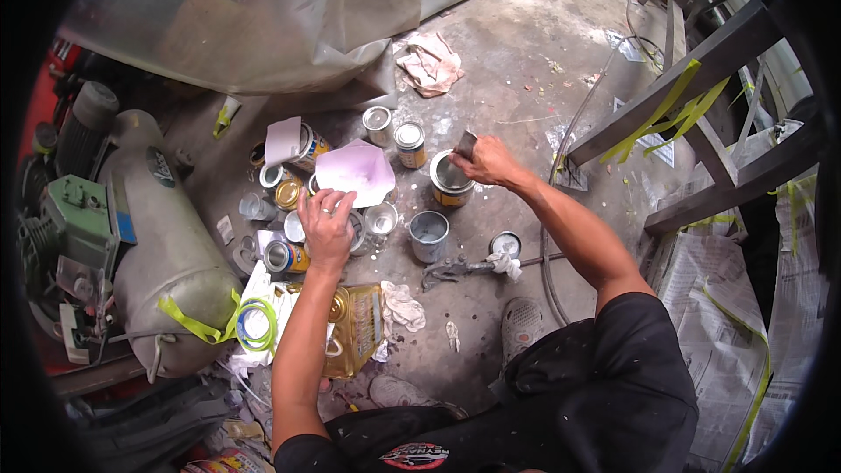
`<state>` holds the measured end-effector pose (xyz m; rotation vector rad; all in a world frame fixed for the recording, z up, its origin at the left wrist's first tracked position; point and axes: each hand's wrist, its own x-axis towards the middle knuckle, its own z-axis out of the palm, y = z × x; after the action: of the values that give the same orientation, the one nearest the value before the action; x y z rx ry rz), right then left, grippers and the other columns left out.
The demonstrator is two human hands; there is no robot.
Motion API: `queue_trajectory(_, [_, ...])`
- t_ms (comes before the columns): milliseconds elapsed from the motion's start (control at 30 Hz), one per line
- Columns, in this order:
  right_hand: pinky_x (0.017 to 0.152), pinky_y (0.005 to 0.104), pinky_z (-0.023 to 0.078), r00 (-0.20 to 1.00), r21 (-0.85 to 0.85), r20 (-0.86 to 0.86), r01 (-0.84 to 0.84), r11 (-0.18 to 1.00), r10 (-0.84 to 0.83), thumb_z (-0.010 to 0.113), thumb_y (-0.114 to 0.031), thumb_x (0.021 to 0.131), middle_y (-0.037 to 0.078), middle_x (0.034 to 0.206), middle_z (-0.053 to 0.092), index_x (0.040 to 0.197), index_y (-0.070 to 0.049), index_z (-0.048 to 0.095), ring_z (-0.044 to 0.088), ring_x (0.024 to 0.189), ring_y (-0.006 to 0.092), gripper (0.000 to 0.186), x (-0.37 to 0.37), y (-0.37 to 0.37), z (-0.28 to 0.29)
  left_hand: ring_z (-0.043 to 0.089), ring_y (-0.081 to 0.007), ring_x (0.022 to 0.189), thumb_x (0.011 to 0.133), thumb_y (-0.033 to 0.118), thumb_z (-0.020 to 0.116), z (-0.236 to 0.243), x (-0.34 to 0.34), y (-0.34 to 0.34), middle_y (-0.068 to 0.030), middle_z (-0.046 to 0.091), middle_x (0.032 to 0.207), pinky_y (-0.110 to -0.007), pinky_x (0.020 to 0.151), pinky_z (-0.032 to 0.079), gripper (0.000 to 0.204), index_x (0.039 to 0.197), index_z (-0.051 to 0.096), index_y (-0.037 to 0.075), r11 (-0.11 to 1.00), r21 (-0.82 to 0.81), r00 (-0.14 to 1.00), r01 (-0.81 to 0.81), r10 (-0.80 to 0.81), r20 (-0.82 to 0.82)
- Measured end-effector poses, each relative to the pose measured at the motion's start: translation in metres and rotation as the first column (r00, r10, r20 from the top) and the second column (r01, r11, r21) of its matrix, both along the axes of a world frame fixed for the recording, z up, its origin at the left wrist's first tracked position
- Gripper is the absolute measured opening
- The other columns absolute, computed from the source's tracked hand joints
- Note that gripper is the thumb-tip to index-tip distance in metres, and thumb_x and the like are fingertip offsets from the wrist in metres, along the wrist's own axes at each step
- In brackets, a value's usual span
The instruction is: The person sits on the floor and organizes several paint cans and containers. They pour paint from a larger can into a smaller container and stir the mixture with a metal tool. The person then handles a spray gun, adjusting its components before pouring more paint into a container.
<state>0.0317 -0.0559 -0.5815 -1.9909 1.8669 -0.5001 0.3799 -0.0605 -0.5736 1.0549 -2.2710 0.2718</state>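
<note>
My left hand [326, 229] reaches over a cluster of cans, its fingers closed at the lower edge of a pale, irregular sheet [357, 173]. What the fingertips do under that edge is hidden. My right hand [492, 163] grips a small flat grey-brown scraper [464, 145] above a large paint can [450, 180] with a grey top. Behind that can stands a smaller closed can [409, 142], with another small can [377, 123] to its left. An open grey tin [429, 236] stands in front, between my two arms.
A compressor tank [166, 236] lies along the left. By my left forearm are a yellow-brown jug [357, 324] and a green tape roll [256, 324]. A hose [545, 271] crosses the floor at right, beside a dark metal frame [674, 88]. A crumpled cloth [431, 64] lies farther off.
</note>
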Motion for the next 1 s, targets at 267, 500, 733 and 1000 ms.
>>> queue_trajectory(267, [0.085,0.0518,0.047,0.981,0.118,-0.196,0.017,0.993,0.006,0.059,-0.042,0.094,0.021,0.080,0.070,0.083,-0.006,0.075,0.067,0.086,0.0379,0.041,-0.005,-0.005,0.008,0.060,-0.0248,0.110,0.067,-0.006,0.066,-0.001,0.000,0.000,-0.0023,0.067,0.104,-0.054,0.115,0.031,0.050,0.111,0.072,0.017,1.000,0.000,1.000,0.002,-0.002,-0.007])
queue_trajectory(500, [0.092,0.0501,0.044,0.962,0.001,-0.265,-0.071,0.997,0.069,0.057,-0.043,0.097,0.016,0.092,0.072,0.106,-0.019,0.077,0.065,0.099,0.0344,0.032,-0.009,-0.004,0.001,0.060,-0.0251,0.110,0.067,-0.005,0.067,0.001,-0.001,0.001,-0.0024,0.067,0.104,-0.053,0.115,0.032,0.049,0.111,0.072,0.017,1.000,0.002,1.000,0.003,-0.003,-0.013])
queue_trajectory(733, [0.095,0.0491,0.043,0.989,0.258,-0.148,0.043,0.965,-0.005,0.060,-0.042,0.095,0.017,0.087,0.072,0.088,-0.010,0.078,0.064,0.100,0.0348,0.037,-0.008,-0.009,0.002,0.060,-0.0247,0.109,0.067,-0.005,0.068,0.001,-0.002,0.001,-0.0022,0.067,0.103,-0.053,0.115,0.031,0.049,0.110,0.072,0.017,1.000,0.015,1.000,0.002,-0.002,-0.004])
queue_trajectory(1000, [0.089,0.0511,0.046,0.995,0.121,-0.091,-0.033,0.992,0.044,0.061,-0.042,0.094,0.021,0.085,0.071,0.091,-0.008,0.077,0.065,0.095,0.0377,0.037,-0.007,-0.007,-0.004,0.060,-0.0250,0.110,0.068,-0.004,0.068,-0.001,-0.002,-0.001,-0.0023,0.066,0.104,-0.054,0.115,0.031,0.049,0.111,0.071,0.017,1.000,0.001,1.000,0.015,-0.015,-0.006])
